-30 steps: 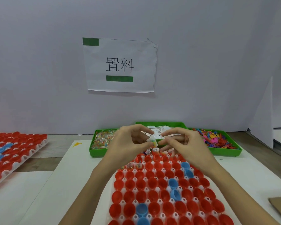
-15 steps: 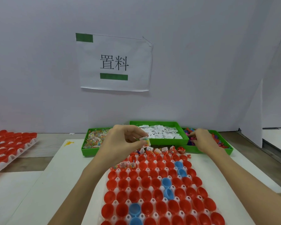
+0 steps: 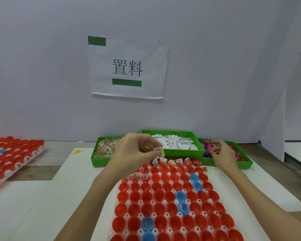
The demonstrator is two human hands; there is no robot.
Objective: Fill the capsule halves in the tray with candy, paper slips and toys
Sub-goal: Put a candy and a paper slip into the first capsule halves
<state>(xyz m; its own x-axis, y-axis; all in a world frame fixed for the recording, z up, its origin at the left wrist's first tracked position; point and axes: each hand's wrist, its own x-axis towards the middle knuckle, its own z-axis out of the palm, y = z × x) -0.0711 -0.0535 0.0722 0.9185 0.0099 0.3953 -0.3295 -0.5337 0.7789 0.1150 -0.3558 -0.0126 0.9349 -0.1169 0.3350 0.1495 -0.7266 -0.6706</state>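
The right hand (image 3: 221, 154) has left the left hand (image 3: 135, 153) and gone to the bin of toys (image 3: 233, 150), fingers curled into the pile (whether they have caught one yet, I cannot tell). The left pinches a small bundle (image 3: 158, 150) above the tray's (image 3: 163, 213) far rows; better to lift a single toy cleanly, then drop everything into one unfilled capsule half (image 3: 182, 169).

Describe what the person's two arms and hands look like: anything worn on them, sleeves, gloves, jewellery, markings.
Both forearms are bare from the bottom edge of the view up to the wrists; no sleeve shows. The left hand and the right hand wear no gloves. No watch, bracelet or ring is visible, and no marking or tape shows on either arm. The fingernails look short, though they are too small to judge further.
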